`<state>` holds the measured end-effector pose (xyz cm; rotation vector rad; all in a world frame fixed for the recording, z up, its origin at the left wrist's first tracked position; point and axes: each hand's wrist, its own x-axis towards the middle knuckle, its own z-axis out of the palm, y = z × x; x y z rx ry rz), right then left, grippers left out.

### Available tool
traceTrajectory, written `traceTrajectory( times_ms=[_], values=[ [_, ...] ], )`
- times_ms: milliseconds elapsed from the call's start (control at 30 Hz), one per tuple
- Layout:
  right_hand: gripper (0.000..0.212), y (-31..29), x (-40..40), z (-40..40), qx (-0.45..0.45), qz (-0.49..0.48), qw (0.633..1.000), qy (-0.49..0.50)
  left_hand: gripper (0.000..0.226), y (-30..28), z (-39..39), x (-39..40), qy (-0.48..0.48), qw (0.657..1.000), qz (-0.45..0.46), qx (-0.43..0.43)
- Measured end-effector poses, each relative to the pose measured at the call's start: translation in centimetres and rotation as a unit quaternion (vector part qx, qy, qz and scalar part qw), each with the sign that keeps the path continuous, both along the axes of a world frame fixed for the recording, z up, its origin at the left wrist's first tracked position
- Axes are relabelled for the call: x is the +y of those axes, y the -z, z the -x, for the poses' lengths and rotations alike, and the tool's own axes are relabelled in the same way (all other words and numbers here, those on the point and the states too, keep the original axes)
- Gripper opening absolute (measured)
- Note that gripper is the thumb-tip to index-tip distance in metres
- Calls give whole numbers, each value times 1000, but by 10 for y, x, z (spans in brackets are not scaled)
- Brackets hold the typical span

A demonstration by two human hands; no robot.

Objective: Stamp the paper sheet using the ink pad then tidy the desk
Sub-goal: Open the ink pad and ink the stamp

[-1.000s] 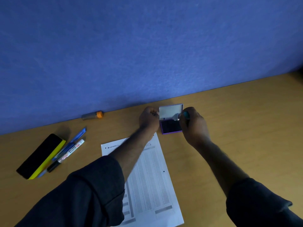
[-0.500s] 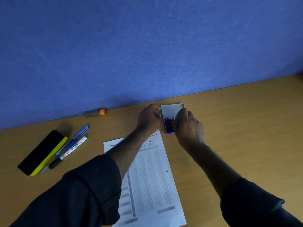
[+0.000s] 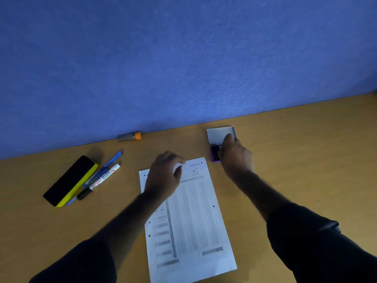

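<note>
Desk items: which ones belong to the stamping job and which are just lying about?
In use: paper sheet, ink pad with lid open, left hand, right hand.

Lying about: eraser block, blue pen, marker, orange-capped tube.

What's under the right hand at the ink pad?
The right hand covers most of the open ink pad; only its purple left edge, a strip of dark pad and the raised lid show. Whether it holds a stamp is hidden.

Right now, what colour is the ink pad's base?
Purple, with a dark pad inside; the ink pad shows in the head view.
</note>
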<state>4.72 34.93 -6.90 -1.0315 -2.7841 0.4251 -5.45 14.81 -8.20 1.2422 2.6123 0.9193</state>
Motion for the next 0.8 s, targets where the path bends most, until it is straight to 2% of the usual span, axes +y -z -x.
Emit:
traceTrajectory(
  times_ms=[233, 367, 467, 567, 800],
  values=[
    [24, -9, 1, -1, 5, 28, 1000, 8, 20, 8, -29, -96, -5, 998, 35, 59],
    [23, -17, -23, -42, 105, 24, 993, 53, 45, 25, -54, -146, -82, 986, 129, 63],
    [21, -24, -56, -76, 139, 30, 988, 52, 56, 39, -69, -168, -141, 973, 173, 52],
    [15, -24, -91, -109, 135, 39, 989, 35, 63, 47, -77, -179, -165, 964, 203, 46],
    [13, -19, -160, -167, 104, 58, 993, 18, 69, 50, -78, -182, -146, 961, 225, 65]
  ],
)
